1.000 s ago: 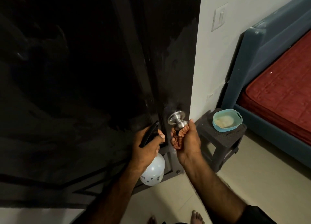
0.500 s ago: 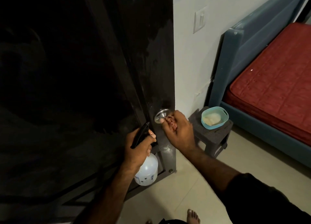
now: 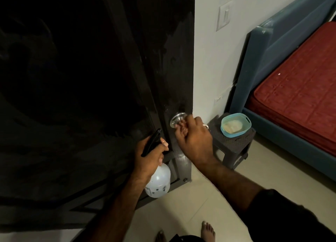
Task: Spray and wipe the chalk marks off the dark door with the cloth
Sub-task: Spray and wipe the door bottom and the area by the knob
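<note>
The dark door point(image 3: 91, 78) fills the left half of the view, with faint greyish smears near its right edge. My left hand point(image 3: 151, 158) grips a translucent spray bottle point(image 3: 158, 183) by its black trigger head, low against the door. My right hand point(image 3: 196, 141) is curled at the silver door knob point(image 3: 175, 119) and holds a small reddish cloth point(image 3: 182, 130) against it. Only a sliver of the cloth shows between the fingers.
A dark plastic stool point(image 3: 234, 143) stands right of the door with a light blue bowl point(image 3: 235, 125) on it. A blue bed frame with a red mattress point(image 3: 300, 89) lies at the right. A wall switch point(image 3: 224, 16) is above. My bare feet point(image 3: 208, 230) are on the tiled floor.
My right hand turned over from palm up below the knob and closed onto the knob with the cloth. My left hand with the bottle stayed low by the door.
</note>
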Available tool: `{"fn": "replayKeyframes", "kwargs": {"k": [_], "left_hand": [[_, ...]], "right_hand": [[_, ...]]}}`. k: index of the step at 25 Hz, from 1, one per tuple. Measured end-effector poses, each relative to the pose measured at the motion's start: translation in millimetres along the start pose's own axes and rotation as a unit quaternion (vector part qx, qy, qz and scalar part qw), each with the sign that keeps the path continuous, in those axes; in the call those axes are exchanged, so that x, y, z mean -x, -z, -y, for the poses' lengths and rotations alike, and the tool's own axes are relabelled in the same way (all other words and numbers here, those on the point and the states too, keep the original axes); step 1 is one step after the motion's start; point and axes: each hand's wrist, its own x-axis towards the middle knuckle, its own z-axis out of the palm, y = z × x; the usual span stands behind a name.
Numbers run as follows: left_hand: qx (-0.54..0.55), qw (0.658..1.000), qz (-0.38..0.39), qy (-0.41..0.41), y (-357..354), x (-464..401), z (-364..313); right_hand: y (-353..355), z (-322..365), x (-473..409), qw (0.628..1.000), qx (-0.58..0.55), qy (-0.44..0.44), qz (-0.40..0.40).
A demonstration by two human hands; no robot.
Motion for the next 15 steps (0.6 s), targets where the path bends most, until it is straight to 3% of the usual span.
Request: {"fn": "replayKeyframes", "kwargs": {"k": [3, 5, 8, 9, 10, 11, 13, 14, 15], "left_hand": [[0.004, 1.000, -0.001, 0.000, -2, -3, -3], [0.005, 1.000, 0.005, -0.005, -4, -6, -5], [-0.001, 1.000, 0.012, -0.005, -7, -9, -6], [-0.003, 1.000, 0.010, -0.003, -8, -10, -7], [-0.004, 1.000, 0.011, 0.000, -9, -10, -7], [-0.005, 1.000, 0.013, 0.001, -10, -9, -7], [-0.011, 1.000, 0.015, -0.004, -10, -9, -5], [-0.015, 1.000, 0.017, -0.005, -10, -8, -3], [-0.016, 1.000, 0.018, -0.006, -9, -8, -2]], "right_hand": [[9, -16, 1, 0.950, 0.156, 0.269, 0.014], [12, -24, -3, 0.935, 0.177, 0.306, 0.011], [-3, -9, -6, 0.992, -0.014, 0.116, -0.043], [-10, -1, -7, 0.991, -0.114, 0.028, -0.070], [-14, 5, -9, 0.966, -0.238, -0.072, -0.078], [-14, 10, -12, 0.901, -0.383, -0.191, -0.070], [-5, 20, -12, 0.667, -0.619, -0.414, 0.035], [2, 21, -10, 0.587, -0.657, -0.463, 0.101], [6, 17, -8, 0.563, -0.658, -0.477, 0.149]]}}
